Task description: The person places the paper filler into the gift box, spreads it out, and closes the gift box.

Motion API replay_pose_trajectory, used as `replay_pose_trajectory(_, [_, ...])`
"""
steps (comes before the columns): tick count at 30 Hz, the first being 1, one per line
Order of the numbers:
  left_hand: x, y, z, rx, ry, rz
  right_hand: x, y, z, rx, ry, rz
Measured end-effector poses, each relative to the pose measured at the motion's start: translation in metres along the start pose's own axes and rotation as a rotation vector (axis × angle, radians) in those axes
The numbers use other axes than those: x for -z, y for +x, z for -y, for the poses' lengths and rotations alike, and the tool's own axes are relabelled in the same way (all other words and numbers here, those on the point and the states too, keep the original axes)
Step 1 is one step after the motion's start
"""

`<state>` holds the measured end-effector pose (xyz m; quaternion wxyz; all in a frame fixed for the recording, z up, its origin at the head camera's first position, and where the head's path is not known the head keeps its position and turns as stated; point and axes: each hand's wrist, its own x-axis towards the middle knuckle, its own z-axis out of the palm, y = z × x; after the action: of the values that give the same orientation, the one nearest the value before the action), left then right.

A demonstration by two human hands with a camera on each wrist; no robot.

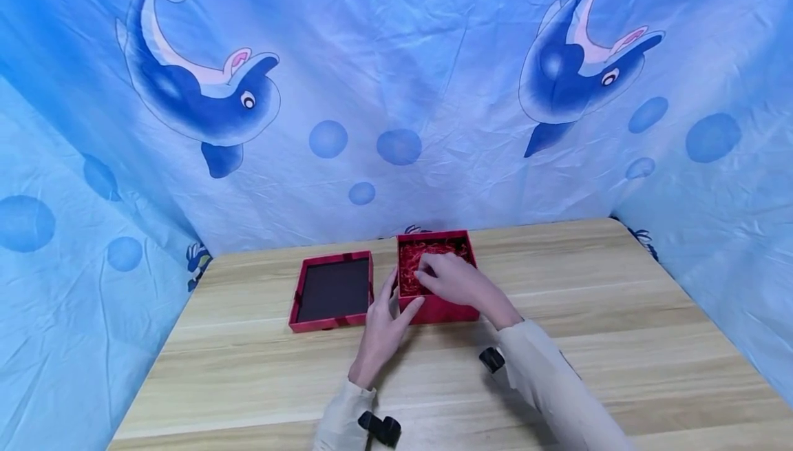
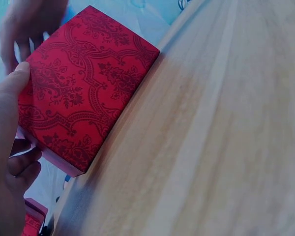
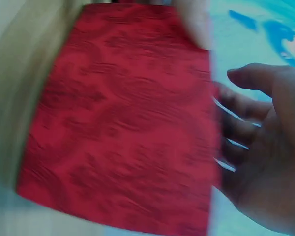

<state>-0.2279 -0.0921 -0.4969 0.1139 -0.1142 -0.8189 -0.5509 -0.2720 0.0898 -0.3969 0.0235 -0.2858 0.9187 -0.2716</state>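
A red patterned box (image 2: 91,91) without its lid stands on the table, and red shredded paper (image 1: 410,273) fills its inside. At its front left corner, my left hand (image 1: 381,330) grips the box, thumb on the front wall and fingers along the left side. My right hand (image 1: 455,279) reaches over the front rim with its fingers bent down into the box. In the right wrist view, that thumb (image 3: 255,78) stands apart from the fingers (image 3: 236,125), which are partly hidden behind the front wall. No object shows between them.
Left of the box, the lid (image 1: 331,323) lies with its dark inside facing up. Both stand near the far edge of the wooden table (image 1: 260,375). A blue cloth with printed dolphins (image 1: 458,182) hangs behind and at both sides.
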Motion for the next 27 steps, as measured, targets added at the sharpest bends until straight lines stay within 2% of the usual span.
replay_pose_trajectory(4, [0.001, 0.000, -0.001, -0.005, 0.003, -0.002, -0.011, 0.012, -0.004, -0.053, 0.051, 0.155])
replay_pose_trajectory(6, [0.001, 0.000, -0.002, -0.010, 0.013, -0.001, -0.011, 0.014, -0.002, -0.070, 0.046, 0.190])
replay_pose_trajectory(9, [0.001, 0.000, -0.002, -0.010, 0.018, -0.003, -0.006, 0.015, 0.006, -0.087, 0.051, 0.171])
replay_pose_trajectory(14, [0.001, -0.001, -0.001, -0.005, 0.006, 0.005, 0.001, 0.017, 0.017, -0.161, -0.016, -0.017])
replay_pose_trajectory(16, [0.001, -0.001, 0.000, -0.008, 0.006, 0.010, 0.001, 0.020, 0.017, -0.192, -0.046, -0.060])
replay_pose_trajectory(18, [0.001, -0.001, 0.000, -0.011, 0.003, 0.007, -0.002, 0.024, 0.013, -0.204, -0.049, -0.044])
replay_pose_trajectory(24, [0.000, 0.000, 0.001, -0.017, 0.016, 0.005, -0.018, 0.035, -0.010, -0.220, 0.011, 0.114])
replay_pose_trajectory(27, [0.001, 0.000, 0.000, -0.012, 0.030, 0.001, -0.018, 0.035, -0.011, -0.205, 0.014, 0.117])
